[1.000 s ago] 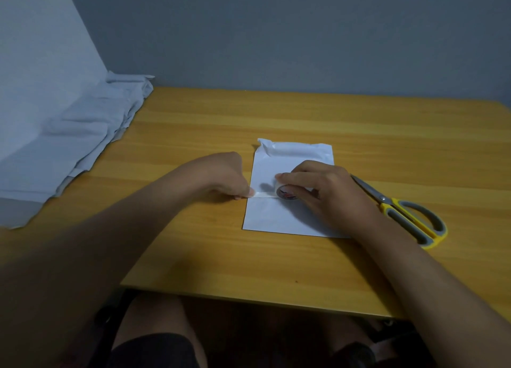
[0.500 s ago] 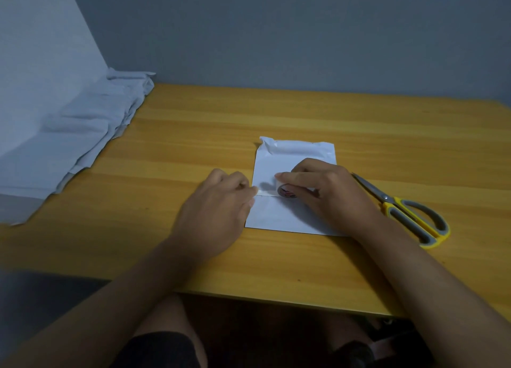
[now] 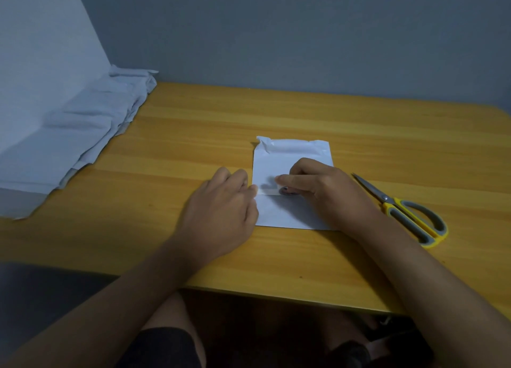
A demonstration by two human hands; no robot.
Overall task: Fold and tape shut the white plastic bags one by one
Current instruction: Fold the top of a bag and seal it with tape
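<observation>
A folded white plastic bag point(image 3: 287, 215) lies flat in the middle of the wooden table point(image 3: 193, 135). Its folded flap ends in an edge across the middle. My right hand point(image 3: 323, 190) rests on the bag and grips a small roll of tape point(image 3: 287, 191) against it. A strip of clear tape point(image 3: 266, 191) runs left from the roll along the flap's edge. My left hand point(image 3: 221, 210) lies at the bag's left side, its fingertips pressing the tape's end at the bag's left edge.
Yellow-and-grey scissors point(image 3: 406, 210) lie shut on the table just right of my right hand. A pile of white plastic bags point(image 3: 69, 135) covers the table's left side. The table's near edge runs just below my forearms, with my knees under it.
My left forearm has swung from across the left of the table to straight in front of me. Its fingertips stay at the bag's left edge. The right hand has stayed on the tape roll.
</observation>
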